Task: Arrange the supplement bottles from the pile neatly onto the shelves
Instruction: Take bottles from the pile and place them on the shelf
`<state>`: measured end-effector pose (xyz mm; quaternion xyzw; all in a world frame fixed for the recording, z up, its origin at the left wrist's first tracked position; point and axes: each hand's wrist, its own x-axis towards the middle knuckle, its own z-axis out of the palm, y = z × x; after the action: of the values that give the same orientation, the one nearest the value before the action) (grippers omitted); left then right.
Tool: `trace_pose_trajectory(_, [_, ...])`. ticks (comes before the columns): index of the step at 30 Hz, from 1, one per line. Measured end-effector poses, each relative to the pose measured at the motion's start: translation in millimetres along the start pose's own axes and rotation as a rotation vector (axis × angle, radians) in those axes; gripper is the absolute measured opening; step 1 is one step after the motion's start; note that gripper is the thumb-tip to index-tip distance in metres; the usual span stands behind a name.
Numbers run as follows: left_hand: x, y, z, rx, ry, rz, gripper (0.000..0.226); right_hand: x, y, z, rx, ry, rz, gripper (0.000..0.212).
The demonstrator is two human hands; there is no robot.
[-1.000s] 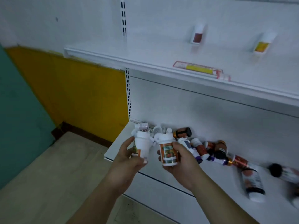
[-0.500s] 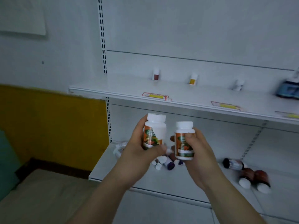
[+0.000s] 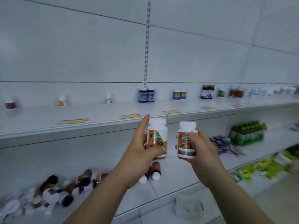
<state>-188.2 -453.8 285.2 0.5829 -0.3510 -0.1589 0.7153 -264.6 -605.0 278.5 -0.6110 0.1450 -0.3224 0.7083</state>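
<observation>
My left hand (image 3: 142, 152) grips a white bottle with an orange label (image 3: 157, 135), held upright just below the upper shelf (image 3: 100, 115). Beside it, my right hand (image 3: 202, 152) grips a matching white bottle (image 3: 186, 139), also upright. Both bottles hang in the air in front of the shelf's front edge. The pile of supplement bottles (image 3: 53, 189) lies jumbled on the lower shelf (image 3: 176, 177) at the lower left. Two brown bottles with white caps (image 3: 153, 171) lie on their sides just below my left hand.
Bottles stand spaced along the back of the upper shelf: a red-labelled one (image 3: 10, 104), a yellow-labelled one (image 3: 62, 101), a dark blue pair (image 3: 146, 95), several more to the right. Yellow price tags (image 3: 129, 116) line its edge. Green packs (image 3: 247, 132) fill the lower right.
The view has swung right along the shelving, so the pile now sits at the lower left. Both hands have kept their bottles and raised them toward the upper shelf edge.
</observation>
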Motion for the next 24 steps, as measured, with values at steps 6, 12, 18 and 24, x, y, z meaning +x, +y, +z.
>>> trace_pose_trajectory(6, [82,-36,178,-0.152,-0.239,-0.106,0.082,39,-38,-188,-0.170,0.187,-0.026,0.019])
trace_pose_trajectory(12, [148,-56,289,-0.184,-0.375,-0.145,0.071,85,-63,-289,-0.238,0.309,-0.050,0.022])
trace_pose_trajectory(18, [235,-93,351,-0.231,-0.452,-0.162,0.068,160,-64,-348,-0.268,0.368,-0.083,0.018])
trace_pose_trajectory(24, [336,-131,417,-0.291,-0.542,-0.171,0.068,247,-77,-414,-0.187,0.504,-0.043,0.023])
